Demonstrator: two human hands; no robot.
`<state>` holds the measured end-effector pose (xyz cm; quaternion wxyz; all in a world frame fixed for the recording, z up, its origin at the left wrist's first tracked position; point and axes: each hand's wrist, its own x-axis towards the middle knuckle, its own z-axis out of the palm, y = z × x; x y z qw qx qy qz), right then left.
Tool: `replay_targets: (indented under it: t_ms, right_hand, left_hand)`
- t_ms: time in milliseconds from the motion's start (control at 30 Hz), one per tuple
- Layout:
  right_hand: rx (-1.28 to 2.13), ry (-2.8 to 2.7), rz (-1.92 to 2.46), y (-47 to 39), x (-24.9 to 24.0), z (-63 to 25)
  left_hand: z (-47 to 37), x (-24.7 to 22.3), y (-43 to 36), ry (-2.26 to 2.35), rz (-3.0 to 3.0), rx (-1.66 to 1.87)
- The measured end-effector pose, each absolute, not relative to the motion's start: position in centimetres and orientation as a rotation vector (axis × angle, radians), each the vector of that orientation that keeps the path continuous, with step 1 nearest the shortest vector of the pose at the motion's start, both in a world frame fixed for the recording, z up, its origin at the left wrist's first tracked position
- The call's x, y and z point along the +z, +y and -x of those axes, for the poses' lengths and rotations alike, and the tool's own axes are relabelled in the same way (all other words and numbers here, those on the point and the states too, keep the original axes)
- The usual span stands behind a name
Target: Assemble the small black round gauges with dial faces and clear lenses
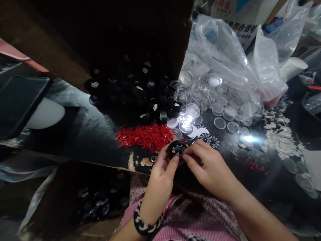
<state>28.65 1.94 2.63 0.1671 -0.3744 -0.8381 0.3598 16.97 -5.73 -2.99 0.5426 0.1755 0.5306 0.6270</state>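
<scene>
My left hand is closed around a small round black dial gauge with white markings, its thumb resting at the lower edge of the face. A thin red pointer lies across the dial's lower part. My right hand pinches at that pointer's right end, its fingertips close against the gauge. Just beyond my hands is a heap of red pointers. Printed dial discs lie flat past my right fingers. A small ring-shaped part sits left of the gauge.
A large cardboard box on its side holds black gauge housings. Clear round covers spill from a plastic bag. Pale metal pieces are piled at right, with loose red pointers nearer. A phone-like dark screen stands left.
</scene>
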Motion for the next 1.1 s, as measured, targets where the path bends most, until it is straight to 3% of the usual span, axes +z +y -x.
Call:
replay_targets:
  t_ms: [567, 733, 900, 1100]
  right_hand:
    - [1.022, -2.359, 1.113, 0.7, 2.5, -28.9]
    - [1.000, -2.423, 1.172, 1.2, 2.6, -29.0]
    - [0.725, -2.572, 0.975, 2.2, 2.3, -29.0]
    - [0.391, -2.740, 0.898, 2.3, 1.6, -28.1]
  left_hand:
    - [-16.5, -1.1, -6.5, 1.562, -0.746, 1.428]
    - [-15.7, -1.8, -6.6, 1.377, -0.578, 1.363]
    - [-15.0, -3.1, -6.5, 1.151, -0.335, 1.322]
    - [-16.1, -2.9, -6.8, 1.327, -0.155, 1.304]
